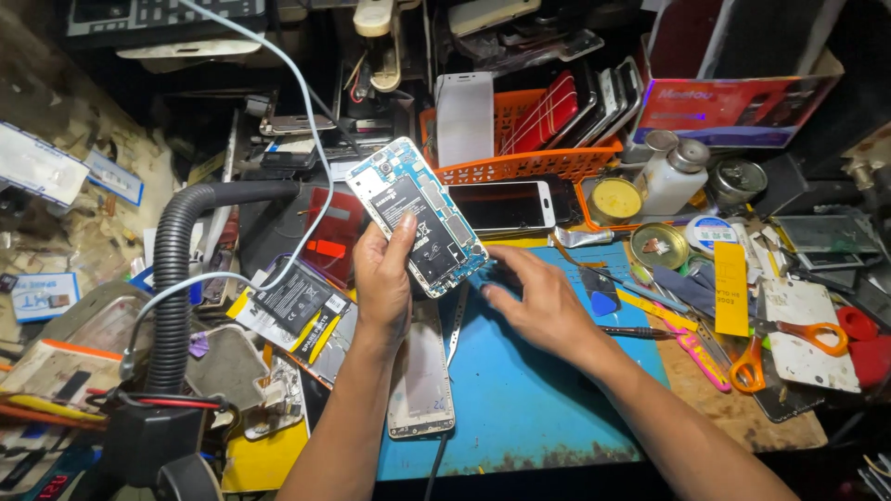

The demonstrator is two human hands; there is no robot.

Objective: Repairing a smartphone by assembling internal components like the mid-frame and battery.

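My left hand (382, 278) holds an opened phone (427, 215) upright, its back cover off, showing a black battery and a blue circuit board. The thumb presses on the battery. My right hand (538, 301) lies flat on the blue work mat (520, 399) just right of the phone's lower corner, fingers spread and pointing left toward a small dark part I cannot make out. A white phone back cover (419, 385) lies on the mat below my left wrist.
An orange basket (520, 162) of phones stands behind, with a white-framed phone (506, 206) in front of it. Orange scissors (789, 348), a pink tool (696, 353), tins and bottles crowd the right. A black ribbed hose (172, 278) and a loose battery (292, 306) sit left.
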